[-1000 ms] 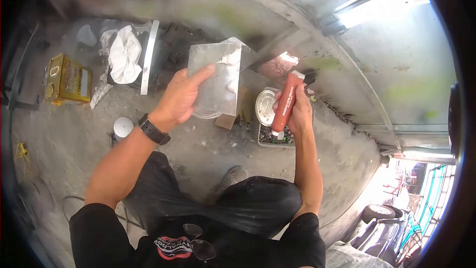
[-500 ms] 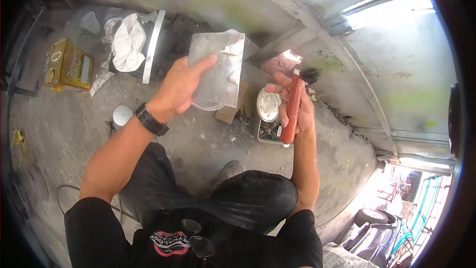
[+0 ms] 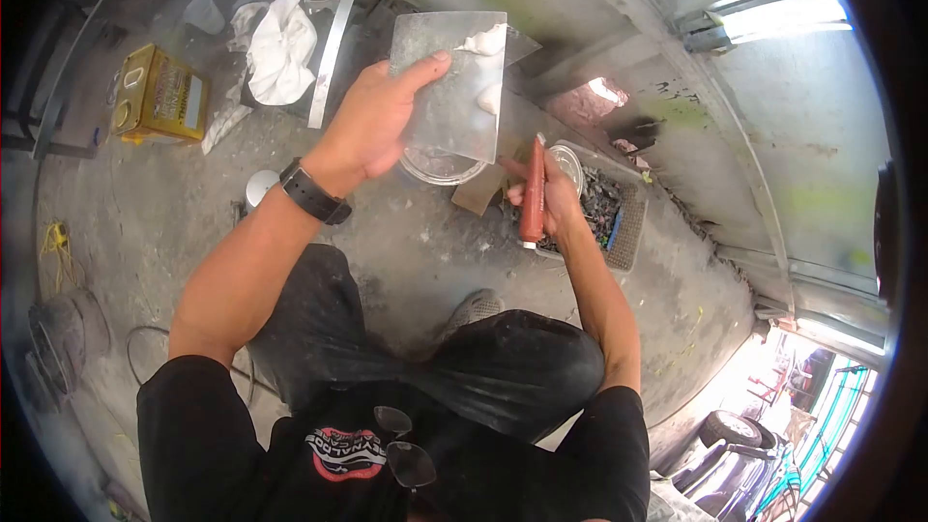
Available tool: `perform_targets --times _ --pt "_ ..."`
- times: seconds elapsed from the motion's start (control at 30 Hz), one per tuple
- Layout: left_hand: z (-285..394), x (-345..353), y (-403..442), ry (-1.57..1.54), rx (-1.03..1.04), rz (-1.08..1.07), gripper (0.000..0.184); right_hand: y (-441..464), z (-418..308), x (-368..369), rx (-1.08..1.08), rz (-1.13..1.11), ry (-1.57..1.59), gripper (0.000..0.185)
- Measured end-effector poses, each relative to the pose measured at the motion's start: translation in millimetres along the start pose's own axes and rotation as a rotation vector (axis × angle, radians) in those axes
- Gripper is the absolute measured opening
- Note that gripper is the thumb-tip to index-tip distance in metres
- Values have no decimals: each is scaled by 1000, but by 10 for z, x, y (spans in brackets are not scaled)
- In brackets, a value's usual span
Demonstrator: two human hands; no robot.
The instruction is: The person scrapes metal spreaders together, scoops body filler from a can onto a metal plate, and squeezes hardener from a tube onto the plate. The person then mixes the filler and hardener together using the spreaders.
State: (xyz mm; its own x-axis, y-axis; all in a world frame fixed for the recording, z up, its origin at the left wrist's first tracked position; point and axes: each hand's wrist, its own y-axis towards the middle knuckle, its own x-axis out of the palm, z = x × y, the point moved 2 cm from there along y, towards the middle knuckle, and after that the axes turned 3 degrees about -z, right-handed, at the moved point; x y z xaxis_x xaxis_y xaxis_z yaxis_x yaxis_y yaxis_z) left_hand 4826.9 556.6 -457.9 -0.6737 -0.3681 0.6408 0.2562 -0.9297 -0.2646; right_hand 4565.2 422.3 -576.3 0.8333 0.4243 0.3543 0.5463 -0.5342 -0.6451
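Note:
My left hand (image 3: pixel 365 126) grips a flat, see-through grey plate (image 3: pixel 440 101), thumb on top. Two dabs of white paste (image 3: pixel 483 41) sit along the plate's right side. To its right, my right hand (image 3: pixel 561 198) is closed around a red squeeze tube (image 3: pixel 534 198), held upright with its white end down. Plate and tube are apart. Partly hidden below the plate is a round container rim (image 3: pixel 445 172). A round metal lid (image 3: pixel 566 166) shows behind my right hand.
A basket of dark scraps (image 3: pixel 628 217) stands right of my right hand. Cardboard (image 3: pixel 476 195) lies between my hands on the floor. At left are a yellow thinner can (image 3: pixel 159 97) and crumpled white cloth (image 3: pixel 282 50). A metal wall (image 3: pixel 735 164) rises at right.
My right hand has moved left with the red tube, its fingers drawn in closer, uncovering more of the basket. The view has shifted; my left hand still holds the plate.

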Motion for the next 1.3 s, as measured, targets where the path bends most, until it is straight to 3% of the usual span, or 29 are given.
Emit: perform_targets --times 0.1,0.23,0.37,0.53,0.67,0.77,0.87,1.0,1.1,1.17,1.3 --pt "-3 3 5 -16 11 -13 38 54 62 65 37 -96 -9 65" --pt "29 -39 15 -28 0 -13 37 -326 -117 -42 32 -98 -11 57" --pt "-24 -120 96 -46 6 -42 37 -694 -83 -720 -16 115 106 58" --pt "8 61 3 -43 -27 -28 34 -1410 595 -1001 -122 237 252 71" --pt "-94 -44 97 -46 -38 -52 33 -1788 877 -851 -158 28 395 73" --pt "-117 -53 96 -32 -39 -22 34 -1896 799 -750 -250 48 341 76" --pt "-132 -73 98 2 -50 -25 35 -2004 856 -706 -247 267 170 80" --pt "-122 -66 76 9 -45 -69 38 -2004 849 -988 -249 215 -36 89" --pt "-136 9 59 -4 -49 -56 36 -1953 532 -761 -597 268 99 91" --pt "-146 44 53 14 -69 -76 37 -1910 467 -1007 -692 -50 278 89" --pt "-181 68 55 28 -90 -104 38 -1881 105 -831 -784 -503 523 84"
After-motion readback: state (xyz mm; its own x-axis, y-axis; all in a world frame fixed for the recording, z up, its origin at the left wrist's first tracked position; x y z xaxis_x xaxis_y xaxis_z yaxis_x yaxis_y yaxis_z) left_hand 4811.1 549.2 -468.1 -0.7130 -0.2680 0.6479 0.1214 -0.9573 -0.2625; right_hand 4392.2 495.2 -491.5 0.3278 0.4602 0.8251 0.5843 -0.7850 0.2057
